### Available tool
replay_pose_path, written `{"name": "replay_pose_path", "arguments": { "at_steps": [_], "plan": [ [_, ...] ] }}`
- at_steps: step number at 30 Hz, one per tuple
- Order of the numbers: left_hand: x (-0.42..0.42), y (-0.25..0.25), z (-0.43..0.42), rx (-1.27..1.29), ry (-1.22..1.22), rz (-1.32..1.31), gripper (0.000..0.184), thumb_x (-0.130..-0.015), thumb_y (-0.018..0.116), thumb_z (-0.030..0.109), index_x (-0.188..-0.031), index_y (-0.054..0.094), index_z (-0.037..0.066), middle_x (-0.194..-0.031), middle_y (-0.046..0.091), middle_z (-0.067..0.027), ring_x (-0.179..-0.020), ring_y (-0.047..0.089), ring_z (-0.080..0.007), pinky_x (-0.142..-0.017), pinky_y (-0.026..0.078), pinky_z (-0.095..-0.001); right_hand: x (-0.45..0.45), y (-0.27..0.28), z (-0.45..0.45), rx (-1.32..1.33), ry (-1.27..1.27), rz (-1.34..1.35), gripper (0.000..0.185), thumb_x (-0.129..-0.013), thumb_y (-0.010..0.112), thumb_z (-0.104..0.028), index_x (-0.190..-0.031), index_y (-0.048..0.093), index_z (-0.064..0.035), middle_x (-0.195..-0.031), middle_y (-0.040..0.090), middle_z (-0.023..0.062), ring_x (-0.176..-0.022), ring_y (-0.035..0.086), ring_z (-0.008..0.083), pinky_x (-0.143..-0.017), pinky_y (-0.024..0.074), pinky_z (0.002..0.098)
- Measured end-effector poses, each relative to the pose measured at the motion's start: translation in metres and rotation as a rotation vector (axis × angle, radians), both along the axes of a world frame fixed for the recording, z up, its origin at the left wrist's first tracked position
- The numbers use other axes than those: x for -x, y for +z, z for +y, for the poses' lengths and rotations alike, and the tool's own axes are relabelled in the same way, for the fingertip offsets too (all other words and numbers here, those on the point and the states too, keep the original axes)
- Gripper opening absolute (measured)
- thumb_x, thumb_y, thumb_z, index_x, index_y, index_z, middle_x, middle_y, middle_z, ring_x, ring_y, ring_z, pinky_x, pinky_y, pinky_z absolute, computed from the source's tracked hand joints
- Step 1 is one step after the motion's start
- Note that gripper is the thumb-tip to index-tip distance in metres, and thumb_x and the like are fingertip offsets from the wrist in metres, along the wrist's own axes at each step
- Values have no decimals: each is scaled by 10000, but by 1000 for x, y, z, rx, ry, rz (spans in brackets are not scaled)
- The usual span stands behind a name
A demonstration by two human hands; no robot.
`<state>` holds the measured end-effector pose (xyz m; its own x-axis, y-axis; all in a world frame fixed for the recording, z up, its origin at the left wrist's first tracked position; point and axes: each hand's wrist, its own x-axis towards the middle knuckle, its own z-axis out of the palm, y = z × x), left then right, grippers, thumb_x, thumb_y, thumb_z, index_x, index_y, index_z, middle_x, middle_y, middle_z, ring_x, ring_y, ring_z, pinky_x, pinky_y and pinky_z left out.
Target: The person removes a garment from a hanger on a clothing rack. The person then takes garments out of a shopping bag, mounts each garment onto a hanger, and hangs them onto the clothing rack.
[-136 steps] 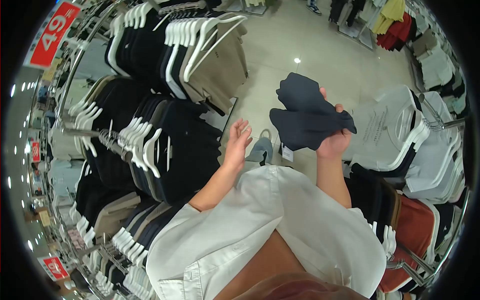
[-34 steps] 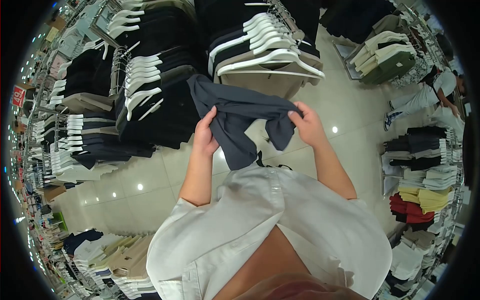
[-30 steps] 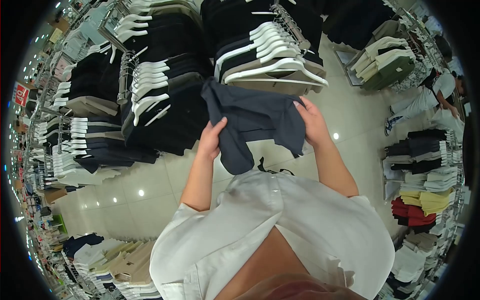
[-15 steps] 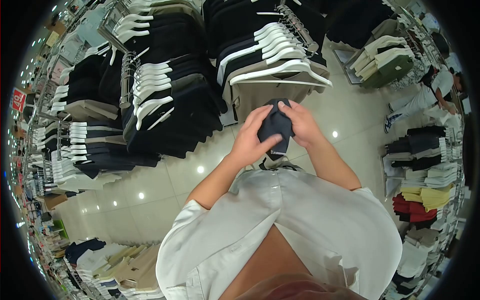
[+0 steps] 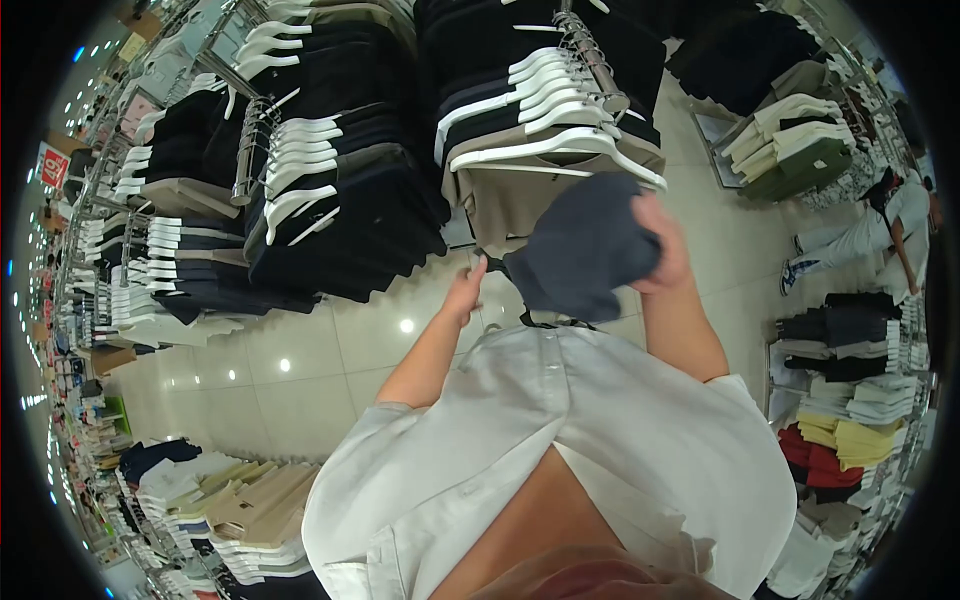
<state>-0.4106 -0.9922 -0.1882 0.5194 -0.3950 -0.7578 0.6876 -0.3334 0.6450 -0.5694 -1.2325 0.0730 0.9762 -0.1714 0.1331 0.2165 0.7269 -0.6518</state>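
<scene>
A dark grey cloth garment [image 5: 585, 245] hangs spread out in front of my chest, slightly blurred. My right hand [image 5: 662, 245] grips its right edge, with part of the fingers behind the cloth. At the other side, my left hand [image 5: 468, 285] pinches a narrow dark end of the fabric between thumb and fingers. Just beyond the garment, a beige shirt [image 5: 500, 205] hangs on a white hanger [image 5: 540, 150], and the cloth overlaps the hanger's lower right part.
Black clothes [image 5: 350, 225] hang on a metal rack [image 5: 245, 160] at the left. A person [image 5: 860, 225] stands at the far right near stacked clothes [image 5: 840, 325]. Beige clothes [image 5: 265, 505] hang at the lower left. Shiny tiled floor [image 5: 400, 345] lies between racks.
The garment, bunched between both hands half a second ago, is now spread wider. My hands have moved apart, the left one to the left and the right one to the right.
</scene>
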Motion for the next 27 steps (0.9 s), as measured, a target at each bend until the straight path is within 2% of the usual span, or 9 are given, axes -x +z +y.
{"name": "replay_pose_path", "arguments": {
  "at_steps": [2,3,6,7,12,15,18,23,27],
  "plan": [
    [18,-11,-1,-45,109,370,986,-907,563,824,-1511,480,49,-1620,436,-171,-1402,506,-330,-1075,459,-590,28,-71,-48,-111,-131,-143,508,-1011,651,-294,-1393,555,27,-1308,664,168,-1141,693,263,-999,562,390],
    [17,-12,-1,191,236,731,898,-951,527,786,-1513,507,86,-1603,471,-165,-1433,485,-356,-1115,418,-634,41,-106,-71,-163,-191,-220,568,-970,698,-331,-1385,560,32,-1322,659,181,-1158,690,289,-1024,555,403],
    [29,20,-26,841,294,427,762,-1028,478,662,-1508,527,72,-1538,546,-148,-1419,514,-360,-1185,413,-554,53,-88,-95,50,-244,-73,545,-912,743,-325,-1306,606,27,-1249,690,175,-1137,696,269,-1016,560,408],
    [13,-29,-28,1171,316,494,626,-1055,486,565,-1445,598,88,-1461,621,-129,-1386,556,-328,-1195,427,-512,55,-77,-99,123,-259,-24,538,-893,758,-322,-1280,622,25,-1225,700,173,-1130,698,263,-1014,561,410],
    [-10,51,-38,980,437,268,512,-1078,517,453,-1436,596,95,-1460,625,-106,-1327,604,-309,-1174,462,-489,29,-11,-85,477,20,189,367,-929,734,-209,-1203,658,23,-1133,728,126,-1003,717,197,-931,568,319],
    [-16,76,-31,987,400,175,489,-1088,527,398,-1461,564,85,-1460,618,-104,-1327,603,-309,-1157,480,-474,-4,-10,-73,776,177,366,321,-937,746,-151,-1191,699,40,-1028,735,27,-903,672,119,-823,552,293],
    [-7,105,-33,943,358,27,465,-1093,544,322,-1484,529,69,-1448,613,-106,-1315,607,-293,-1138,497,-446,-16,-31,-64,1194,279,338,238,-975,720,-165,-1125,717,19,-920,734,42,-804,636,90,-732,520,304],
    [13,111,-44,368,172,-696,436,-1076,590,168,-1485,516,36,-1447,588,-120,-1282,607,-230,-1097,522,-403,-24,-41,-51,1627,309,346,367,-937,766,-245,-1198,668,-8,-1168,676,147,-1139,656,308,-879,521,426],
    [8,103,-42,601,-265,-930,523,-1009,681,153,-1486,514,20,-1434,600,-120,-1295,598,-232,-1065,541,-404,-26,-34,-26,1361,-13,208,617,-925,786,-287,-1454,549,-76,-1268,635,166,-1197,626,358,-971,513,433]
  ]
}}
